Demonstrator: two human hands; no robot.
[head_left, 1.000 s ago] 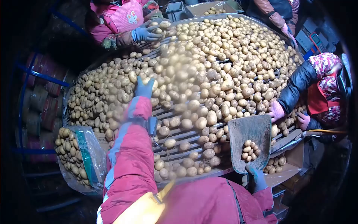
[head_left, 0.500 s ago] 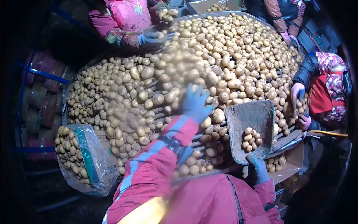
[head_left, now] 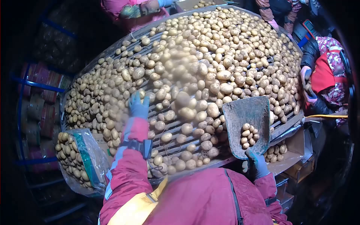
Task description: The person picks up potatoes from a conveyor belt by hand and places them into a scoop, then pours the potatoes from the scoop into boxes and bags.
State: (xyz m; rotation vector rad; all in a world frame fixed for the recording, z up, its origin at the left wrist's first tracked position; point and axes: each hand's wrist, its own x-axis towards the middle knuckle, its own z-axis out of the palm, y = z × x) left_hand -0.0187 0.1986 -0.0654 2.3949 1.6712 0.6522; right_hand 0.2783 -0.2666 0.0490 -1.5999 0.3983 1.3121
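Plainly, the scoop (head_left: 243,110) is the weak point: the right hand (head_left: 257,165) is clamped around its handle, and the small potatoes (head_left: 249,135) lie loose in the pan. A tilt or knock could roll them out, most easily over the front lip, which has no wall. The left hand (head_left: 139,108), well to the left of the scoop, has its fingers somewhat parted among the loose potatoes (head_left: 224,75); I cannot tell whether they close on one. A hasty sweep there might push others over the near rim. The wristband (head_left: 135,145) on that arm trails a thin cord, which could snag between the bars.

Beneath and around the scoop's pan spreads the worktop (head_left: 221,162), a slatted bed heaped most thickly beyond the scoop, with bars showing to its left. Below and right of the scoop sits a cardboard box (head_left: 292,159) holding more potatoes; far to its left stands a plastic bag (head_left: 85,159), also filled. One co-worker (head_left: 332,75) is to the scoop's right, two others beyond it. Blue rails (head_left: 39,85) edge the dim room, far left of the scoop.
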